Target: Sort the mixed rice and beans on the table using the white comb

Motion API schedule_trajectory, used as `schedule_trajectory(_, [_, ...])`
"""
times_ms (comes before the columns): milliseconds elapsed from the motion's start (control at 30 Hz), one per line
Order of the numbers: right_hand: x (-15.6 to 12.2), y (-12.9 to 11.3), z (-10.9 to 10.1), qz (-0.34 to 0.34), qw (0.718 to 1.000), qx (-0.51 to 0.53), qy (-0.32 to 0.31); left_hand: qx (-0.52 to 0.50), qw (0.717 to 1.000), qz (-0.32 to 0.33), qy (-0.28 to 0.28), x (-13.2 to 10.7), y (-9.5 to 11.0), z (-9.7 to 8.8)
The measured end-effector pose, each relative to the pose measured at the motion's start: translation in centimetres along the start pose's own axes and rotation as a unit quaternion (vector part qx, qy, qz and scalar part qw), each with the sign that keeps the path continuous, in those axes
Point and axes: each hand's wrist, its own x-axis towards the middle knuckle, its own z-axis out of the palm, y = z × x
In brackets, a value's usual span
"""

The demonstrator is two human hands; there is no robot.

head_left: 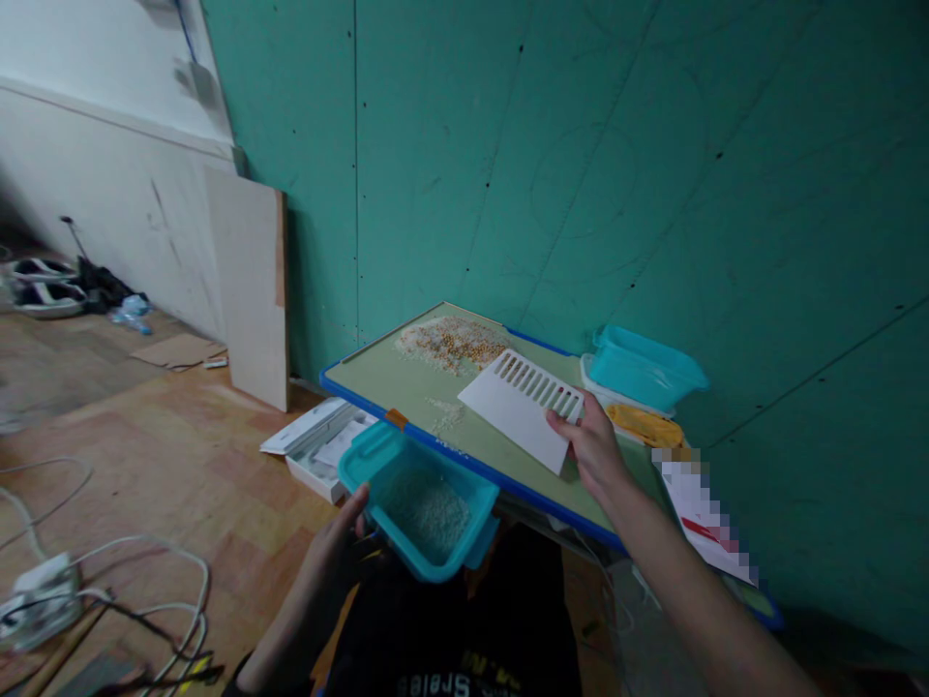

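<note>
The scraper (512, 411), a white slotted plate, is over the middle of the board (500, 460); whether it touches the surface cannot be told. The work looks partway along: pale grain (439, 515) already lies in the tub (434, 569), while a larger pile (421, 341) of pale grain mixed with yellow kernels (475, 341) is left at the far left of the board, and a small scatter (448, 416) lies nearer the edge. The scraper's long axis runs from far left to near right, slots along its far side, plain edge facing near left. The right hand (599, 450) is clamped on its right end, thumb on top. The left hand (340, 537) grips the tub's left rim, its fingers partly hidden, just below the board's near edge. A blue bin (643, 368) stands at the far right.
</note>
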Motion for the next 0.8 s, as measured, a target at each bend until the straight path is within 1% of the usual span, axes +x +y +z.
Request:
schedule_trajectory(100, [1.8, 0.9, 0.4, -0.026, 0.999, -0.015, 0.022, 0.002, 1.000, -0.001, -0.001, 0.3, -0.1, -0.2])
schedule_trajectory(167, [2.4, 1.4, 0.9, -0.031, 0.999, -0.025, 0.016, -0.004, 1.000, -0.002, 0.001, 0.4, 0.0, -0.3])
schedule_trajectory(233, [2.5, 1.7, 1.4, -0.026, 0.999, -0.031, 0.008, -0.007, 1.000, -0.007, 0.003, 0.3, 0.0, -0.3])
schedule_trajectory(467, [0.5, 1.1, 1.6, 0.002, 0.998, -0.044, -0.052, -0.006, 1.000, 0.001, -0.005, -0.1, 0.2, -0.1])
schedule_trajectory(600, [-0.6, 0.8, 1.8, 0.016, 0.997, -0.026, -0.074, -0.011, 1.000, -0.001, -0.015, -0.4, 0.1, 0.1])
schedule_trajectory(800, [-2.2, 0.7, 2.5, 0.010, 0.997, -0.006, -0.080, -0.017, 0.999, 0.008, -0.028, 0.4, -0.4, -0.4])
